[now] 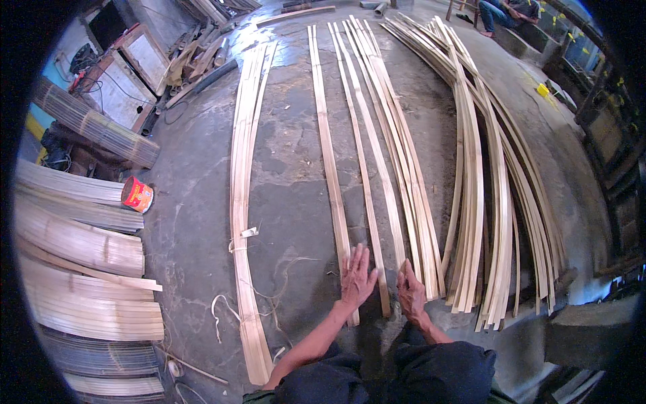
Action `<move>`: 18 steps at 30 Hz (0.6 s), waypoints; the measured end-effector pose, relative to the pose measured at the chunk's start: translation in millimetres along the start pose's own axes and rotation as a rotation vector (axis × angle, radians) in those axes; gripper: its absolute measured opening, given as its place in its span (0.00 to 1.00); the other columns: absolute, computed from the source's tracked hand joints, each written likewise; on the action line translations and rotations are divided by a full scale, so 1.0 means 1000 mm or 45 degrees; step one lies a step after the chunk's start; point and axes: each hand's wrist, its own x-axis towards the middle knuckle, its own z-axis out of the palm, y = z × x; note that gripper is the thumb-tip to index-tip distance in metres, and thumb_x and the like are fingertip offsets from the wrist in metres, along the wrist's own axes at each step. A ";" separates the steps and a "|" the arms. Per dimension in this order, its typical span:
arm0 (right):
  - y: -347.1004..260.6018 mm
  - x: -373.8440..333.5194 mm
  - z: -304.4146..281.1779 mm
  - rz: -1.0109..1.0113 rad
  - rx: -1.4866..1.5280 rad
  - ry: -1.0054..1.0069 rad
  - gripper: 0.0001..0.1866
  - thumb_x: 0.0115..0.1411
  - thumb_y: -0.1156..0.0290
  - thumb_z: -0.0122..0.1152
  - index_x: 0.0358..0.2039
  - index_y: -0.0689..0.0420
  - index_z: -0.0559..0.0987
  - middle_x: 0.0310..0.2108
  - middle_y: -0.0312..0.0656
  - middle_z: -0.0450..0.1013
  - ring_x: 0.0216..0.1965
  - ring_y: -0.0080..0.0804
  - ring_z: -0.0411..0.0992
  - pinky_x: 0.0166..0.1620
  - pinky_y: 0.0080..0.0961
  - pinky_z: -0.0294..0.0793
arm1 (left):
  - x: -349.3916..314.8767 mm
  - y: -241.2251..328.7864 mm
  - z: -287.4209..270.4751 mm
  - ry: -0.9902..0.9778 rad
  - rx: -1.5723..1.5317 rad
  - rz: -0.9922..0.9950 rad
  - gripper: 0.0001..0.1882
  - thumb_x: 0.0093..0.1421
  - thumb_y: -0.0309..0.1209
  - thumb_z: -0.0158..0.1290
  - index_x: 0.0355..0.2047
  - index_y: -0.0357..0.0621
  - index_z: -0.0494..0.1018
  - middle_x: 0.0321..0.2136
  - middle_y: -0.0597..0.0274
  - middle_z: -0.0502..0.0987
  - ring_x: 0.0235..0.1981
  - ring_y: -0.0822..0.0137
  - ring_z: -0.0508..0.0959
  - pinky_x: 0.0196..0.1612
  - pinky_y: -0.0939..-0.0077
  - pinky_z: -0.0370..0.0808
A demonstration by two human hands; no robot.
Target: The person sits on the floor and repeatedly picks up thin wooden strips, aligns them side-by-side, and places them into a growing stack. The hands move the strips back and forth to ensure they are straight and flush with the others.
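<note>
The left hand (357,279) lies palm down with its fingers slightly spread, touching the near part of a long pale strip (328,168) on the floor (289,202). The right hand (411,293), just beside it, has its fingers curled together at the near end of another strip (387,192); whether they pinch it I cannot tell. A narrow strip (381,283) runs between the hands. Right of these lies a close group of strips (412,192), then a larger, crisscrossed pile (501,182). On the left, well apart, a bundle (244,161) is bound near its near end. Farther left, a red tin (139,195) stands beside stacked slats (94,313). A seated person (505,13) shows at the far right.
</note>
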 end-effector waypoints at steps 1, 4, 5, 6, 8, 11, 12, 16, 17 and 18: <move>0.013 -0.001 0.003 0.003 0.244 0.030 0.26 0.69 0.68 0.50 0.66 0.55 0.62 0.22 0.36 0.66 0.23 0.22 0.63 0.28 0.20 0.68 | 0.009 0.002 0.000 0.050 0.052 0.002 0.35 0.62 0.41 0.50 0.65 0.34 0.56 0.66 0.40 0.54 0.68 0.46 0.54 0.68 0.49 0.49; 0.003 0.000 0.029 0.087 0.298 -0.044 0.27 0.69 0.69 0.51 0.67 0.52 0.61 0.22 0.34 0.66 0.24 0.20 0.63 0.28 0.20 0.68 | 0.012 -0.022 -0.013 0.117 0.052 -0.218 0.35 0.61 0.40 0.51 0.63 0.33 0.56 0.65 0.37 0.55 0.65 0.43 0.57 0.66 0.50 0.53; -0.004 0.002 0.035 0.034 0.372 -0.022 0.28 0.69 0.68 0.51 0.68 0.51 0.60 0.22 0.33 0.66 0.24 0.19 0.64 0.28 0.20 0.69 | 0.014 -0.025 -0.013 0.149 0.146 -0.294 0.36 0.60 0.40 0.53 0.63 0.32 0.57 0.60 0.38 0.59 0.60 0.42 0.62 0.62 0.50 0.60; -0.010 0.003 0.044 0.075 0.402 -0.076 0.28 0.69 0.67 0.51 0.68 0.51 0.60 0.22 0.33 0.66 0.24 0.20 0.64 0.28 0.20 0.69 | 0.013 -0.032 -0.015 0.147 0.150 -0.353 0.36 0.60 0.40 0.53 0.62 0.32 0.57 0.59 0.39 0.60 0.59 0.42 0.63 0.60 0.51 0.61; -0.017 0.006 0.059 0.159 0.461 -0.172 0.28 0.69 0.66 0.51 0.68 0.50 0.60 0.22 0.33 0.67 0.23 0.20 0.65 0.28 0.20 0.70 | 0.012 -0.043 -0.015 0.141 0.155 -0.459 0.36 0.59 0.40 0.54 0.62 0.32 0.57 0.55 0.41 0.63 0.56 0.43 0.65 0.57 0.52 0.64; -0.026 0.006 0.070 0.151 0.341 -0.248 0.27 0.70 0.61 0.49 0.68 0.49 0.60 0.22 0.38 0.68 0.23 0.23 0.67 0.29 0.25 0.71 | 0.014 -0.045 -0.013 0.116 0.195 -0.468 0.35 0.59 0.41 0.54 0.61 0.33 0.59 0.49 0.45 0.66 0.51 0.47 0.68 0.53 0.53 0.66; -0.032 0.006 0.071 0.159 0.287 -0.286 0.27 0.70 0.60 0.49 0.68 0.48 0.60 0.21 0.40 0.68 0.23 0.24 0.67 0.29 0.26 0.71 | 0.013 -0.046 -0.013 0.088 0.197 -0.493 0.35 0.58 0.41 0.54 0.61 0.33 0.59 0.48 0.45 0.67 0.50 0.47 0.68 0.53 0.53 0.66; -0.046 -0.003 0.068 0.063 0.295 -0.335 0.27 0.70 0.66 0.47 0.68 0.44 0.59 0.23 0.52 0.70 0.24 0.32 0.69 0.32 0.31 0.72 | 0.012 -0.048 -0.013 -0.005 0.055 -0.457 0.34 0.57 0.36 0.55 0.60 0.32 0.61 0.44 0.45 0.68 0.47 0.47 0.70 0.50 0.52 0.68; -0.048 -0.004 0.068 0.080 0.280 -0.363 0.26 0.70 0.66 0.47 0.68 0.44 0.59 0.24 0.54 0.70 0.25 0.33 0.70 0.32 0.32 0.72 | 0.014 -0.049 -0.012 0.000 -0.007 -0.462 0.33 0.56 0.34 0.55 0.59 0.32 0.62 0.42 0.44 0.68 0.46 0.46 0.70 0.49 0.53 0.69; -0.050 -0.004 0.066 0.098 0.262 -0.389 0.26 0.70 0.65 0.46 0.68 0.45 0.59 0.25 0.56 0.71 0.26 0.34 0.71 0.33 0.33 0.73 | 0.015 -0.048 -0.011 0.006 -0.072 -0.465 0.32 0.55 0.32 0.55 0.59 0.32 0.63 0.40 0.43 0.69 0.45 0.46 0.71 0.48 0.53 0.69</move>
